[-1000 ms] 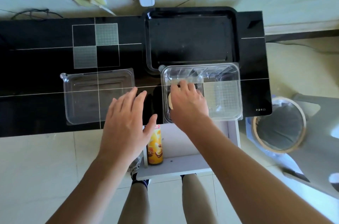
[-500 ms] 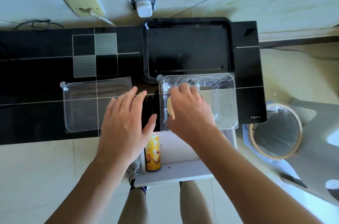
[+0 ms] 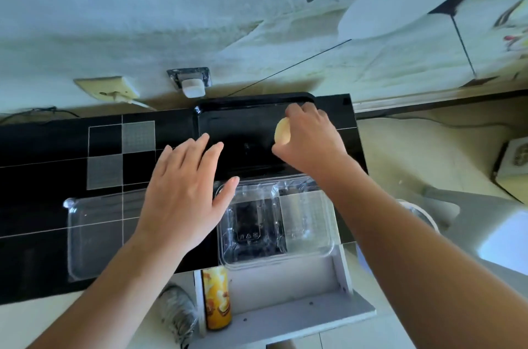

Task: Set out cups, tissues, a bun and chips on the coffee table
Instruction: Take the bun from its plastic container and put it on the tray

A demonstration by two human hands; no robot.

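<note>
My right hand [image 3: 310, 138] holds a pale yellow bun [image 3: 282, 130] above the black tray [image 3: 243, 120] at the back of the black coffee table [image 3: 43, 154]. My left hand [image 3: 185, 194] hovers flat with its fingers spread over the table's middle, holding nothing. The clear plastic clamshell box [image 3: 285, 223] lies open and without the bun at the table's front edge, under my right forearm. Its clear lid half [image 3: 97, 234] lies to the left. A yellow chips can [image 3: 216, 297] stands upright on a white shelf [image 3: 285, 317] below the table edge.
A wall socket with a white plug [image 3: 193, 85] and a beige socket plate [image 3: 107, 88] sit behind the table. A grey chair [image 3: 491, 223] and a round bin [image 3: 420, 214] are to the right. A shoe [image 3: 177, 311] shows on the floor.
My right hand lifted the bun out of the clear box and carried it back over the black tray. My left hand moved forward a little. The camera tilted up.
</note>
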